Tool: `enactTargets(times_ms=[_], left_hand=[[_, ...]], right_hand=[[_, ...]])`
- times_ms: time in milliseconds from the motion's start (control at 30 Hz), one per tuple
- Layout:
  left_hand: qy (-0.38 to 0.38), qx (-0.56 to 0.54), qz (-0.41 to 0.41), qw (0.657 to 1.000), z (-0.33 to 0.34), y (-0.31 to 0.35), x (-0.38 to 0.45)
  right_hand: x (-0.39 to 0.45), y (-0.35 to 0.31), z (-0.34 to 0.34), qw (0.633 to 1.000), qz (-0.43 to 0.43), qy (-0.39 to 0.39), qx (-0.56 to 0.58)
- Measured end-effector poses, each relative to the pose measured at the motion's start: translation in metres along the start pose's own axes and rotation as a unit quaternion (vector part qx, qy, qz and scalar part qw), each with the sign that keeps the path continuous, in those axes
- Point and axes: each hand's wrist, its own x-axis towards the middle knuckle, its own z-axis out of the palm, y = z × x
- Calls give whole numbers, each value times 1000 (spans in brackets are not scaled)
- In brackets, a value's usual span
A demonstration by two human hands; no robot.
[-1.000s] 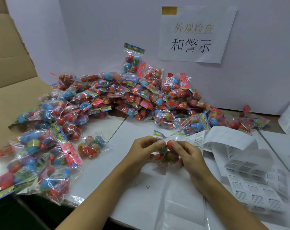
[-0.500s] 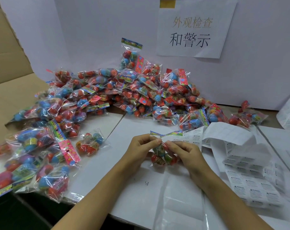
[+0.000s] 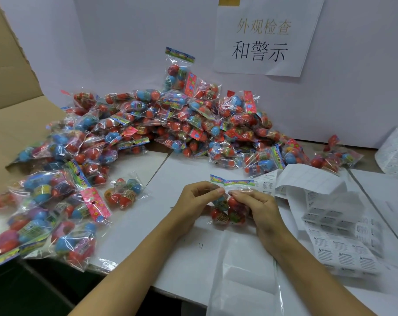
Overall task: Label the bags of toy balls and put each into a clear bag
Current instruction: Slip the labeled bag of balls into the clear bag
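Labelling step — left hand (image 3: 194, 199) and right hand (image 3: 254, 205), fingers curled, pinch one ball bag (image 3: 230, 208); next, slide it into clear bag (image 3: 243, 270).

printed wall sign (image 3: 266, 37), cardboard box flap (image 3: 9, 71)

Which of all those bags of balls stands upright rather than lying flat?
The clear bag of red and blue toy balls at the top of the pile, leaning against the white back wall with its colourful header strip uppermost; the others lie heaped.
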Motion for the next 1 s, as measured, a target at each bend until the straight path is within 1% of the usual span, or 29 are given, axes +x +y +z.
enactTargets(times_ms=[367, 1000], left_hand=[[-11, -10, -5, 1000, -3, 2, -3], [-9, -5, -7, 1000, -2, 2, -3]], right_hand=[[-4, -1, -1, 1000, 11, -6, -19], [-1, -1, -1, 1000, 11, -21, -10]])
